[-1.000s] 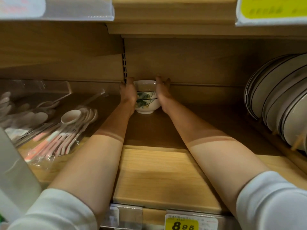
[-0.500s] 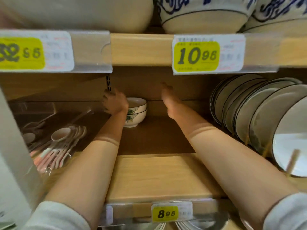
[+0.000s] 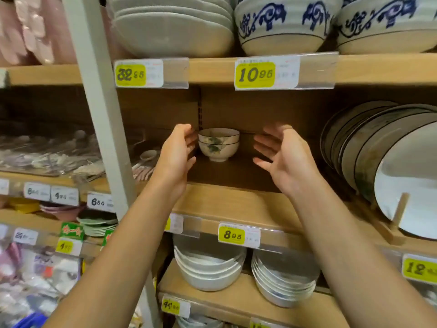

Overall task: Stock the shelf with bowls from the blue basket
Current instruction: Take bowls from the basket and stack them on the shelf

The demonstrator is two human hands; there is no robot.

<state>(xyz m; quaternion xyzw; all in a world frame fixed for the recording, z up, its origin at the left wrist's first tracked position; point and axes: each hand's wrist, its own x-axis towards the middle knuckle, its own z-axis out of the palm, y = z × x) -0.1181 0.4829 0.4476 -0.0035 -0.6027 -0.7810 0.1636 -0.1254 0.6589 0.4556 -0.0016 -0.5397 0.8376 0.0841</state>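
Note:
Two small white bowls (image 3: 218, 144) with green leaf print and dark rims sit stacked at the back of the wooden shelf (image 3: 236, 204). My left hand (image 3: 176, 157) hovers just left of the stack, fingers relaxed, apart from it and holding nothing. My right hand (image 3: 281, 157) is held open to the right of the stack, palm facing the bowls, with a clear gap between them. A blue basket corner (image 3: 30, 321) shows at the bottom left.
Upright plates (image 3: 378, 162) in a wooden rack fill the shelf's right side. Wrapped spoons (image 3: 142, 164) lie to the left behind a grey upright post (image 3: 101, 126). Large bowls (image 3: 281, 24) stand on the shelf above, stacked white bowls (image 3: 208, 271) below.
Both hands have let go of the bowl stack and drawn back toward me and apart. The camera has pulled away from the shelf, so more shelves show.

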